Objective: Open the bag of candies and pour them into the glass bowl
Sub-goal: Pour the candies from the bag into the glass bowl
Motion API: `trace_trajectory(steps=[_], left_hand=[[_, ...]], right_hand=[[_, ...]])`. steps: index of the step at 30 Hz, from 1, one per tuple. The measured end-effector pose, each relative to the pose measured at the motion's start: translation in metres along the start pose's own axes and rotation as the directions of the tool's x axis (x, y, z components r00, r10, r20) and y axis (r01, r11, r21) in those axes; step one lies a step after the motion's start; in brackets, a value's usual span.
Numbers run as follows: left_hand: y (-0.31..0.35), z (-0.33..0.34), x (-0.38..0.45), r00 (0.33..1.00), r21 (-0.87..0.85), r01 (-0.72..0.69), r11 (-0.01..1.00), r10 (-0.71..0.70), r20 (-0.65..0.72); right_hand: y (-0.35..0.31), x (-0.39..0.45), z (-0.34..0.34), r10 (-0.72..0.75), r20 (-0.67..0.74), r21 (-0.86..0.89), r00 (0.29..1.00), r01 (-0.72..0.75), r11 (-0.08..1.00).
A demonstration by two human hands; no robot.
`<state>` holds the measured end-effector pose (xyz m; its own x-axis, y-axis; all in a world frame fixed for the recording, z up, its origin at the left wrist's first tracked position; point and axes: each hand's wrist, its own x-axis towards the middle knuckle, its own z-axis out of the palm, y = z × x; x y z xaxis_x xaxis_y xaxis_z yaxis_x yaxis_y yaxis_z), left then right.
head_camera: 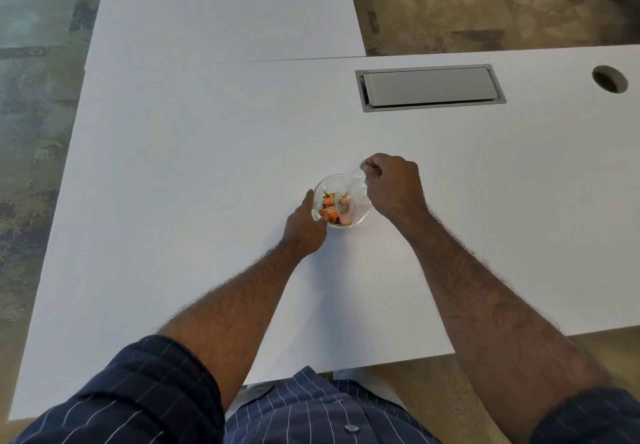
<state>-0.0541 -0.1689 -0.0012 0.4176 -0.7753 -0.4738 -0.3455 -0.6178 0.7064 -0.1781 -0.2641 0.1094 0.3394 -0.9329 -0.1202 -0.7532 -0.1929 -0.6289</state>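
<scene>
Right hand [391, 187] fingers pinch the clear plastic bag [351, 190] over the small round glass bowl [360, 216]. Left hand [304, 225] grips the bowl's side, orange candies [330, 209] inside.

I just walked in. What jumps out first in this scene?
Two bare hands meet at a small glass bowl near the middle of the white table. The right hand tips a clear plastic bag over it, orange candies inside, while the left hand steadies the bowl's side.
</scene>
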Motion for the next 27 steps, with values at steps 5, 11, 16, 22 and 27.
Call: trace_trajectory(steps=[5,11,16,22,27], left_hand=[[-0.001,0.0,-0.002,1.0,-0.027,-0.011,1.0,0.011,-0.006],[0.001,-0.001,-0.002,0.999,-0.043,0.044,0.998,-0.045,-0.007],[0.004,-0.011,-0.008,0.992,-0.015,0.006,1.0,-0.008,-0.127],[0.026,-0.025,-0.017,0.986,-0.55,0.165,0.819,-0.15,0.074],[0.035,-0.034,-0.022,0.983,-0.786,0.184,0.59,-0.128,0.134]], right_hand=[[0.005,-0.001,-0.001,0.044,-0.026,0.041,0.999,-0.043,0.998],[0.018,-0.007,-0.003,0.119,-0.092,0.235,0.989,-0.095,0.967],[0.028,-0.016,-0.002,0.251,-0.124,0.492,0.96,-0.16,0.856],[0.028,-0.035,0.013,0.332,0.015,0.719,0.943,-0.241,0.651],[0.025,-0.049,0.028,0.351,0.207,0.856,0.913,-0.343,0.386]])
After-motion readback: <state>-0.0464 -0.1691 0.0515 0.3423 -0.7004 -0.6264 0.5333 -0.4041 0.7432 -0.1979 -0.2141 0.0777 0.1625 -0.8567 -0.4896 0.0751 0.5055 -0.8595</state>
